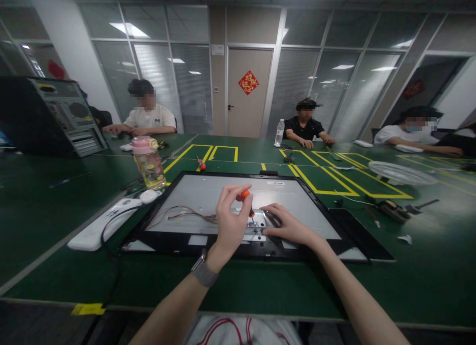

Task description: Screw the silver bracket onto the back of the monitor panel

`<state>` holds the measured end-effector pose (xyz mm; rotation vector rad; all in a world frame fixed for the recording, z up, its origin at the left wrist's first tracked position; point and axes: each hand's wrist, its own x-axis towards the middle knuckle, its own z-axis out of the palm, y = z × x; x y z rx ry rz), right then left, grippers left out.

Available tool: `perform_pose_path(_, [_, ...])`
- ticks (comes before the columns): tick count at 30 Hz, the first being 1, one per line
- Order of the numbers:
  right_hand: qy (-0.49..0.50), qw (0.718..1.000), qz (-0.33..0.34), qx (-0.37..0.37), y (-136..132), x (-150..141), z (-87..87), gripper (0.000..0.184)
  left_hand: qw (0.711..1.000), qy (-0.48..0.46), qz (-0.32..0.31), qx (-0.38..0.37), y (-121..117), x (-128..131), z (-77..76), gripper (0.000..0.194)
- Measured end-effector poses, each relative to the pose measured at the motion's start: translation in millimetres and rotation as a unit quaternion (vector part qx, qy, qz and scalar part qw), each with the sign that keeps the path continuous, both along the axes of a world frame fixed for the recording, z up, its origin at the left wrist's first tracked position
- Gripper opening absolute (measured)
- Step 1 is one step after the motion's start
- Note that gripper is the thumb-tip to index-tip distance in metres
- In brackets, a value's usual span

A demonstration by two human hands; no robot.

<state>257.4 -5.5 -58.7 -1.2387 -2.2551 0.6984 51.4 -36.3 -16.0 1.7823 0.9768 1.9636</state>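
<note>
My left hand [233, 217], with a watch [204, 269] on its wrist, pinches the orange and black handle of a screwdriver [246, 197]. The screwdriver stands nearly upright, its tip down at a small metal bracket [256, 225] near the front of an opened flat display panel [189, 191]. My right hand [284, 221] rests at the bracket's right side, thumb and fingers apart around a dark part I cannot make out. Thin coloured wires [186, 212] run across the panel to the left of my left hand.
A white power bank-like box [106, 223] and a pink-lidded bottle [148, 161] stand left. Farther left is a computer case [48, 117]. Another screwdriver [201, 164] lies behind the panel. A black flat piece [360, 233] and a white oval frame [401, 173] lie right. Several people sit opposite.
</note>
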Motion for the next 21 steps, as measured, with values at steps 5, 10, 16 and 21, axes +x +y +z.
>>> perform_pose_path(5, [0.003, 1.0, -0.001, -0.001, -1.2, -0.3, 1.1, 0.06, 1.0, 0.001, -0.007, -0.01, 0.6, -0.8, -0.5, 0.022])
perform_pose_path(10, [-0.002, 1.0, 0.0, 0.002, -1.4, -0.4, 1.8, 0.058, 1.0, -0.006, -0.01, -0.006, 0.6, -0.9, -1.0, 0.024])
perform_pose_path(16, [-0.001, 1.0, -0.001, 0.001, -1.4, -0.1, 2.0, 0.058, 1.0, -0.008, 0.001, -0.013, 0.8, -1.3, 0.3, 0.023])
perform_pose_path(21, [-0.001, 1.0, 0.0, -0.005, -1.5, 0.0, 2.4, 0.059, 1.0, -0.004, -0.009, -0.009, 1.3, -1.5, 0.8, 0.025])
